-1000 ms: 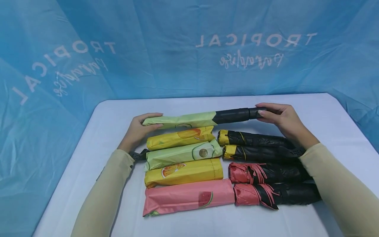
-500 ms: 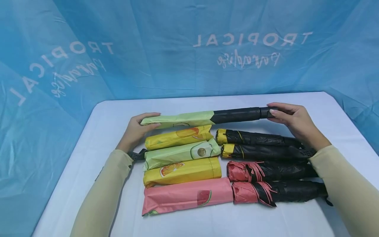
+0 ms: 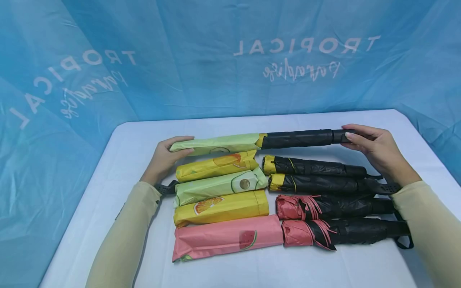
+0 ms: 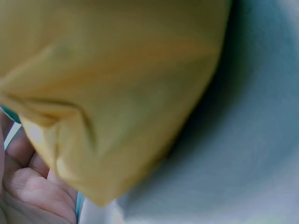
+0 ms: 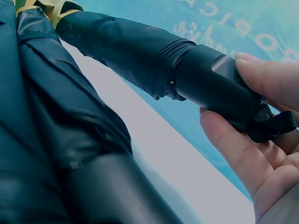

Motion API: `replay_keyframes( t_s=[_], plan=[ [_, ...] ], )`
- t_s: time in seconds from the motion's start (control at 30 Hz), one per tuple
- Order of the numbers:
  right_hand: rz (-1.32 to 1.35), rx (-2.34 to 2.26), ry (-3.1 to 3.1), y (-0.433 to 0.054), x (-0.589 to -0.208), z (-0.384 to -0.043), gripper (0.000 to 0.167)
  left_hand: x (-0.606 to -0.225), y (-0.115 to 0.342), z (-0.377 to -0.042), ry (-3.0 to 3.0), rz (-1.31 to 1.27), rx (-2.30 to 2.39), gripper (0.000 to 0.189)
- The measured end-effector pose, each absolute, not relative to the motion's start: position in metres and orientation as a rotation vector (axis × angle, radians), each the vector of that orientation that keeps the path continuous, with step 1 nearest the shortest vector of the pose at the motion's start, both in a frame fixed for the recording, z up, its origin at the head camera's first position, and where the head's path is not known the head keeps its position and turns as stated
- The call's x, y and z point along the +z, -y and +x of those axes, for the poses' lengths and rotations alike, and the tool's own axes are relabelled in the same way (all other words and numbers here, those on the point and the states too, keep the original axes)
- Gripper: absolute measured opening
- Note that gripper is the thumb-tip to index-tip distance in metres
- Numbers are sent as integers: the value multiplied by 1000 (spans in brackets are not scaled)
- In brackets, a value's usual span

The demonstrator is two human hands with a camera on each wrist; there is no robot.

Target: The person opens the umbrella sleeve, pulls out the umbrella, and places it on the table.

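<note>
At the far side of the row, my left hand [image 3: 163,158] grips the closed left end of a light green avocado-print umbrella sleeve [image 3: 230,143]. A folded black umbrella [image 3: 297,139] sticks out of the sleeve's right end, and a bit of its yellow edge shows at the mouth. My right hand [image 3: 378,148] pinches the umbrella's black handle [image 5: 210,79] between thumb and fingers, its wrist strap [image 5: 273,123] hanging by the palm. Sleeve and umbrella form one nearly straight line. In the left wrist view a yellow sleeve [image 4: 121,102] blocks most of the left hand's work.
Nearer me lie a yellow sleeve [image 3: 216,166], a green sleeve [image 3: 219,187], another yellow sleeve [image 3: 234,208] and a pink sleeve [image 3: 216,238]. Several folded black umbrellas, yellow-edged [image 3: 317,166] and pink-edged [image 3: 363,232], lie at their right. A blue printed cloth [image 3: 201,60] hangs behind the white table [image 3: 144,132].
My right hand has moved right, drawing the umbrella further out of the green sleeve; its yellow edge now shows at the mouth. My left hand stays nearly in place.
</note>
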State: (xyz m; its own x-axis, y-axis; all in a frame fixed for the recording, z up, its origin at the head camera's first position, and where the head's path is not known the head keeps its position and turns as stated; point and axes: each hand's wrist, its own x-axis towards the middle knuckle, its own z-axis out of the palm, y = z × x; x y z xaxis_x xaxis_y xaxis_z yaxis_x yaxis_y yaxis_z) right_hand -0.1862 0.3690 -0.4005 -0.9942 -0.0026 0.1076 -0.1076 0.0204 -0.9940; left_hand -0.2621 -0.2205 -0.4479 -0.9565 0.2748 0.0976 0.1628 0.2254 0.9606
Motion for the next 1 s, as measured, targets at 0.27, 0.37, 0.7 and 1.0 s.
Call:
replay_keyframes(
  t_s=[0.27, 0.37, 0.7, 1.0],
  plan=[
    [36, 2149, 2189, -383, -406, -177, 42, -445, 219, -262, -2374, 411, 1850, 54],
    [35, 2170, 2175, -389, -411, -172, 41, -445, 219, -261, -2383, 412, 1840, 53],
    [-14, 2340, 2088, -409, -433, -154, 42, -446, 216, -261, -2390, 414, 1823, 51],
    [-39, 2321, 2158, -408, -440, -160, 39, -445, 217, -260, -2355, 380, 1738, 56]
  ],
)
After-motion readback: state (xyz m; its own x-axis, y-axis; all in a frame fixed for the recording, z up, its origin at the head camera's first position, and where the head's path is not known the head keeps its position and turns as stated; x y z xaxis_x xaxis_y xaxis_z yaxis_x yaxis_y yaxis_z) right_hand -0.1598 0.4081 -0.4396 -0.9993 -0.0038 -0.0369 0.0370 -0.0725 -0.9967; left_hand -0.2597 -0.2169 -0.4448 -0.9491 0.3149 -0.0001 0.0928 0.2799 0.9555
